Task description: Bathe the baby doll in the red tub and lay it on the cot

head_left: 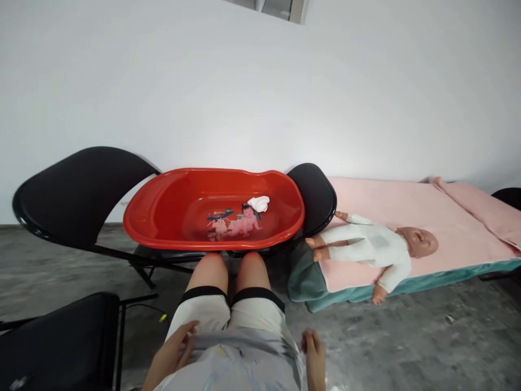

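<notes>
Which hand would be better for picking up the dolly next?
Probably the right hand. It's on the same side as the doll and nearer; the left hand is on the other side, by the shirt.

I class the premises as an indoor room laid out like an infant-care practice space, though I cannot confirm the type of building. My head view shows a plain white wall (203,98), part of a framed opening (299,12) at its upper edge, and a mottled grey floor (411,336). I note a red baby tub (203,245), its base bearing an infant picture (244,221), between the backrests of two black chairs (73,201). Beside these, a doll (376,245) in white clothing lies on a pink cover (366,198) over green fabric (309,282).
</notes>
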Motion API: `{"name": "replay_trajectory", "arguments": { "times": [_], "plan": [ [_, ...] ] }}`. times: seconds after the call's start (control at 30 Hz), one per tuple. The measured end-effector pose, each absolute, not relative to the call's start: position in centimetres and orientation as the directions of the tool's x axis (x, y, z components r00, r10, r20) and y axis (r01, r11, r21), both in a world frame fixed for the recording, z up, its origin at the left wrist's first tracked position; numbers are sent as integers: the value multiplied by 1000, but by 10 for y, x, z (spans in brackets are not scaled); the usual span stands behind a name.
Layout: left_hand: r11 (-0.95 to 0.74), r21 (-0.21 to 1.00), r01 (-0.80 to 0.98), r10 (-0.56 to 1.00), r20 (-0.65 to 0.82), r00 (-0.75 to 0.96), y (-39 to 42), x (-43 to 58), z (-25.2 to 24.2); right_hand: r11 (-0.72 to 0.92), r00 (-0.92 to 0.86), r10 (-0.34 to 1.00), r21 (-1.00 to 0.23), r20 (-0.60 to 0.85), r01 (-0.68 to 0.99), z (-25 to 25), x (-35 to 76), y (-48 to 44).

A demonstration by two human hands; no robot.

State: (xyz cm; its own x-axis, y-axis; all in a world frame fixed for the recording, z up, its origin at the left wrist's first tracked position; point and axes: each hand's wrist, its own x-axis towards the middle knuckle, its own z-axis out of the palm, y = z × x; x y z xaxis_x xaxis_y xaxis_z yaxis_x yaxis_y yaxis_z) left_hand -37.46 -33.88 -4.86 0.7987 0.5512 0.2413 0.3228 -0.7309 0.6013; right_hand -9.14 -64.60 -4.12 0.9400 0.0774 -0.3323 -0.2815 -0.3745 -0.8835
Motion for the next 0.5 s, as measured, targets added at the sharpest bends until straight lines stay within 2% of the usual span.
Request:
{"name": "replay_trajectory", "arguments": {
  "times": [0.03,0.1,0.17,0.23,0.3,0.4,0.5],
  "plan": [
    [-743,619,255,513,282,811,-341,-357,-45,-406,937,170,-888,-307,-217,-34,-83,-624],
    [-772,614,164,427,310,850,-343,-328,-41,-427,864,446,-904,-234,-25,-20,-75,-576],
    [-790,594,151,359,249,899,-346,-306,-41,-396,671,717,-902,-187,171,-13,-79,-528],
    [-802,571,178,290,111,951,-350,-287,-43,-345,404,896,-861,-184,373,-15,-93,-491],
    [-816,544,197,224,-15,974,-353,-270,-47,-338,247,940,-735,-234,587,-23,-109,-468],
    [-819,519,246,253,-58,966,-352,-253,-56,-366,257,928,-545,-269,755,-40,-119,-455],
    [-808,537,242,285,-3,958,-348,-248,-72,-358,294,934,-545,-205,758,-61,-114,-454]
  ]
}}
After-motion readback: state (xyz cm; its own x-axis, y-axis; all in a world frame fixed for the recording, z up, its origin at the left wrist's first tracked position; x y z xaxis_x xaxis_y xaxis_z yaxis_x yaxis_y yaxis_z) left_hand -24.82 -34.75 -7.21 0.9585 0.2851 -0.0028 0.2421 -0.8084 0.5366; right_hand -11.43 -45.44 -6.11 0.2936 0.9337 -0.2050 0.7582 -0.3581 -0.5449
